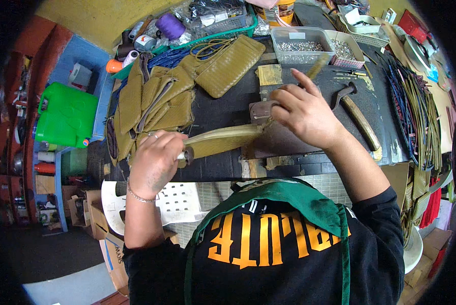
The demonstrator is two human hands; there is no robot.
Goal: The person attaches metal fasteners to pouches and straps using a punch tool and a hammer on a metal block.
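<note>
So the left hand [154,161] is wrapped around the dark end of a long olive woven strap [223,140], fingers curled tight on it, near the front edge of the black worktable [223,109]. The strap runs across to the right hand [304,112], which pinches its far end against a small brown leather piece [261,112] around the middle of the table, index finger sticking out. Just left of that sits a whole heap of olive woven pouches [156,99], with one flat woven pouch [230,66] toward the back edge. A mallet with a wooden handle [360,119] lies just right of the right hand. Back edge has a clear tub of metal studs [301,47] and a green basket [212,28] stuffed with thread spools. Bundles of cords [413,114] crowd the right edge.
</note>
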